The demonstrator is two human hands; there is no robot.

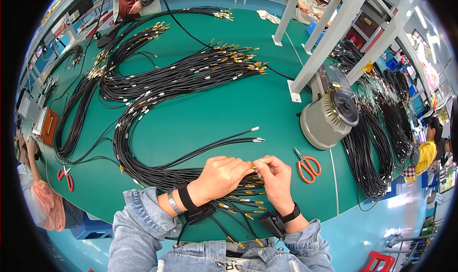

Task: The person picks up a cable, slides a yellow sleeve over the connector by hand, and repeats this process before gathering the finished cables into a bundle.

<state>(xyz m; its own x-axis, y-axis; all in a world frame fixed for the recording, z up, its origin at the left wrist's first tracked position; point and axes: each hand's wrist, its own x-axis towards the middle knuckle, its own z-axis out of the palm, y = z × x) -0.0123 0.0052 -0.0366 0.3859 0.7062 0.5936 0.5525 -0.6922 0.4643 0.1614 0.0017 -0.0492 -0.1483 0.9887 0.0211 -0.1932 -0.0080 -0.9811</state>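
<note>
My left hand and my right hand meet fingertip to fingertip above the near edge of the table. Both are closed in a pinch on the gold-coloured end of a black cable; most of that end is hidden by the fingers. Below and beside them fans out a bundle of black cables with brass-like connectors and small yellow and white sleeves. Two cable ends with white tags lie apart, beyond my hands. Orange-handled scissors rest to the right of my right hand.
More black cable bundles cover the far and left parts of the green table. A grey round machine stands by metal posts at right. Red scissors lie at left. Other people work around the table.
</note>
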